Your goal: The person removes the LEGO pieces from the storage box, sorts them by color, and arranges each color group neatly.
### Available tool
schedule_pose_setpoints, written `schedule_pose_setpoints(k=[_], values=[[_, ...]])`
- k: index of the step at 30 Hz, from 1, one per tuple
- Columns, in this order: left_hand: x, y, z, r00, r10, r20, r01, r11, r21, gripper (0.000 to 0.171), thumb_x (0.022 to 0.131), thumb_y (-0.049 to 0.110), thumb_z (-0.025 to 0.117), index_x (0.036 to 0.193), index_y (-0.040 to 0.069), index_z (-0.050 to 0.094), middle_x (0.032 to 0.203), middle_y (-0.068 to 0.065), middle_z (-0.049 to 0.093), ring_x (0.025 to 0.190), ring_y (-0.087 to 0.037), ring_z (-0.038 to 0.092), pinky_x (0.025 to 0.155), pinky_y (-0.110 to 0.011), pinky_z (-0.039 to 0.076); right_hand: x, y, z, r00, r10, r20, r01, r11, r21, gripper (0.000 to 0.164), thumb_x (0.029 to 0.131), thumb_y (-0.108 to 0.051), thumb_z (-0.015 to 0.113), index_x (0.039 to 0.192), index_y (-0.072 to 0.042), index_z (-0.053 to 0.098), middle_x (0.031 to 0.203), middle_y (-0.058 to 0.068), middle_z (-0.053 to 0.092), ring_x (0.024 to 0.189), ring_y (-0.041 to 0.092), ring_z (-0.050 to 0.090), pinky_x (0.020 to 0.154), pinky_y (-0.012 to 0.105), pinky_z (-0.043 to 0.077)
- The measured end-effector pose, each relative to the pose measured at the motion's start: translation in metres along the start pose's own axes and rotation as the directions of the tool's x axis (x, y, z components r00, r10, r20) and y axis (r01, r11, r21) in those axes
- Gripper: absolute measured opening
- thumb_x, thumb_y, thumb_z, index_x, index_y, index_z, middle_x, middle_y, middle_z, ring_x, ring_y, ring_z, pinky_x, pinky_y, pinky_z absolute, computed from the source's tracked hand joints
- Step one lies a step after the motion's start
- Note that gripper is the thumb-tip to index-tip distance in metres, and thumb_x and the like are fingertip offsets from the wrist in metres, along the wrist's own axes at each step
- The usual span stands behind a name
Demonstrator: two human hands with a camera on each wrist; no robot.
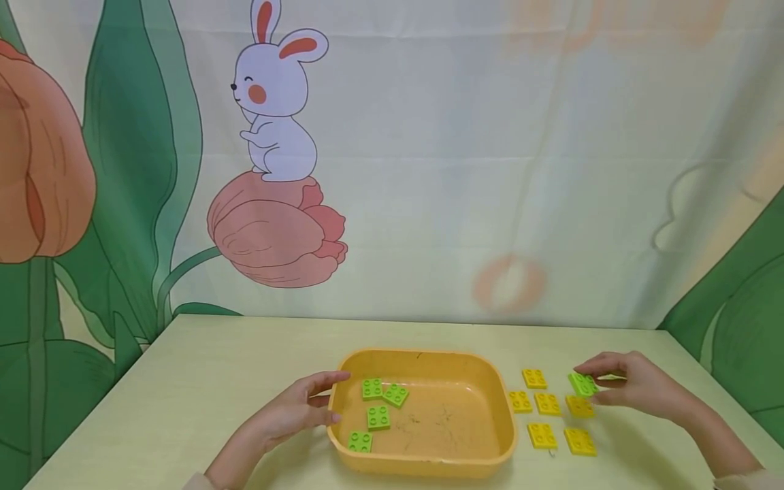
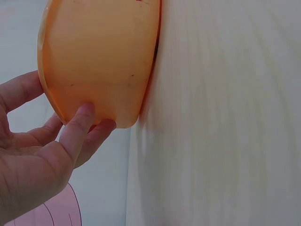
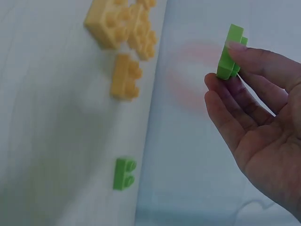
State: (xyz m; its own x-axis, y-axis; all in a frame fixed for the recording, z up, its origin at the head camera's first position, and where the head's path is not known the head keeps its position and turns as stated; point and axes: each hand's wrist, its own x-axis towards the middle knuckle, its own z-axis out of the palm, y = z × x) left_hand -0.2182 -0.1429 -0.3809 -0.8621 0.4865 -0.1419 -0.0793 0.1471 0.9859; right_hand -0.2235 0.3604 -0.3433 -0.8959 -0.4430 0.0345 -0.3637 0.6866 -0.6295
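At the left end of the yellow plastic tray (image 1: 422,466), my left hand (image 1: 294,412) grips the rim. The left wrist view shows two of its fingertips against the outer wall of the tray (image 2: 103,52), while other digits pass over the rim. My right hand (image 1: 643,388) pinches a bright green toy building brick (image 3: 229,54) between thumb and fingers, raised off the table in the right wrist view. Below that hand, a second green brick (image 3: 121,174) lies on the table; the hand hides it from the head view. Several green bricks (image 1: 378,418) lie inside the tray along its left side.
Several yellow bricks (image 1: 547,403) are spread on the pale table (image 1: 245,354) between the tray and my right hand, studs up. Behind the table's far edge hangs a cloth backdrop (image 1: 429,170) printed with a rabbit and tulips.
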Motion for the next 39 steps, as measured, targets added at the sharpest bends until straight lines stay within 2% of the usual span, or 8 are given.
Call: schedule_pose_setpoints(k=[5, 9, 12, 16, 21, 28, 32, 39], values=[[0.001, -0.001, 0.000, 1.000, -0.009, -0.005, 0.009, 1.000, -0.004, 0.065, 0.079, -0.004, 0.063, 0.137, -0.005, 0.032, 0.140, -0.028, 0.027, 0.123, -0.041, 0.038, 0.089, -0.036, 0.047, -0.009, 0.024, -0.003, 1.000, 0.014, -0.023, -0.016, 0.999, -0.048, 0.042, 0.075, -0.016, 0.073, 0.110, 0.006, 0.062, 0.104, 0.014, 0.062, 0.085, -0.005, 0.054, 0.074, 0.017, 0.048], [0.001, -0.001, 0.000, 1.000, -0.015, -0.012, 0.015, 1.000, 0.011, 0.065, 0.079, -0.004, 0.063, 0.137, -0.004, 0.033, 0.141, -0.028, 0.027, 0.122, -0.041, 0.038, 0.089, -0.037, 0.046, -0.016, 0.042, -0.006, 1.000, 0.015, -0.019, -0.016, 0.999, -0.035, 0.043, 0.075, -0.013, 0.073, 0.108, 0.011, 0.060, 0.101, 0.005, 0.064, 0.085, -0.008, 0.052, 0.071, 0.016, 0.049], [0.001, -0.002, 0.000, 1.000, -0.020, -0.020, 0.020, 1.000, 0.021, 0.065, 0.079, -0.004, 0.064, 0.137, -0.003, 0.034, 0.141, -0.027, 0.027, 0.122, -0.041, 0.038, 0.090, -0.038, 0.046, -0.020, 0.053, -0.007, 0.998, 0.054, -0.014, -0.055, 0.998, -0.025, 0.047, 0.073, -0.014, 0.074, 0.108, 0.013, 0.059, 0.103, 0.011, 0.064, 0.085, -0.011, 0.051, 0.070, 0.015, 0.049], [0.001, -0.002, 0.000, 1.000, -0.019, -0.020, 0.020, 1.000, 0.019, 0.065, 0.079, -0.004, 0.063, 0.137, -0.003, 0.034, 0.141, -0.027, 0.026, 0.122, -0.042, 0.038, 0.090, -0.038, 0.046, -0.023, 0.063, -0.007, 0.994, 0.109, -0.002, -0.109, 0.994, -0.021, 0.049, 0.073, -0.015, 0.074, 0.109, 0.014, 0.059, 0.107, 0.029, 0.059, 0.085, -0.012, 0.051, 0.069, 0.016, 0.049], [0.002, -0.003, -0.001, 1.000, -0.010, -0.010, 0.010, 1.000, 0.011, 0.065, 0.079, -0.004, 0.063, 0.137, -0.003, 0.033, 0.141, -0.027, 0.026, 0.122, -0.041, 0.038, 0.090, -0.038, 0.046, -0.025, 0.074, -0.007, 0.989, 0.144, 0.033, -0.144, 0.990, 0.003, 0.047, 0.073, -0.010, 0.073, 0.108, 0.016, 0.058, 0.103, 0.028, 0.060, 0.081, -0.009, 0.054, 0.068, 0.019, 0.050], [0.002, -0.004, -0.002, 1.000, -0.005, -0.005, 0.005, 1.000, 0.009, 0.066, 0.079, -0.003, 0.063, 0.137, -0.004, 0.033, 0.141, -0.027, 0.026, 0.122, -0.041, 0.038, 0.090, -0.038, 0.046, -0.025, 0.081, -0.002, 0.985, 0.165, 0.043, -0.163, 0.985, -0.051, 0.043, 0.070, -0.009, 0.074, 0.104, 0.014, 0.061, 0.100, 0.024, 0.062, 0.078, -0.005, 0.053, 0.068, 0.020, 0.049], [0.003, -0.004, -0.002, 1.000, -0.004, 0.000, 0.004, 1.000, 0.005, 0.066, 0.079, -0.003, 0.064, 0.137, -0.004, 0.033, 0.141, -0.027, 0.026, 0.123, -0.041, 0.038, 0.090, -0.038, 0.046, -0.023, 0.082, 0.000, 0.980, 0.193, 0.046, -0.190, 0.980, -0.062, 0.043, 0.068, -0.008, 0.075, 0.104, 0.012, 0.063, 0.099, 0.020, 0.063, 0.077, -0.001, 0.053, 0.066, 0.021, 0.048], [0.003, -0.004, -0.002, 1.000, -0.015, -0.011, 0.015, 1.000, 0.010, 0.066, 0.078, -0.003, 0.064, 0.137, -0.003, 0.033, 0.142, -0.027, 0.026, 0.123, -0.042, 0.037, 0.090, -0.039, 0.046, -0.021, 0.079, 0.003, 0.980, 0.191, 0.045, -0.188, 0.980, -0.070, 0.041, 0.067, -0.006, 0.075, 0.103, 0.011, 0.064, 0.096, 0.016, 0.063, 0.074, 0.001, 0.051, 0.063, 0.022, 0.047]])
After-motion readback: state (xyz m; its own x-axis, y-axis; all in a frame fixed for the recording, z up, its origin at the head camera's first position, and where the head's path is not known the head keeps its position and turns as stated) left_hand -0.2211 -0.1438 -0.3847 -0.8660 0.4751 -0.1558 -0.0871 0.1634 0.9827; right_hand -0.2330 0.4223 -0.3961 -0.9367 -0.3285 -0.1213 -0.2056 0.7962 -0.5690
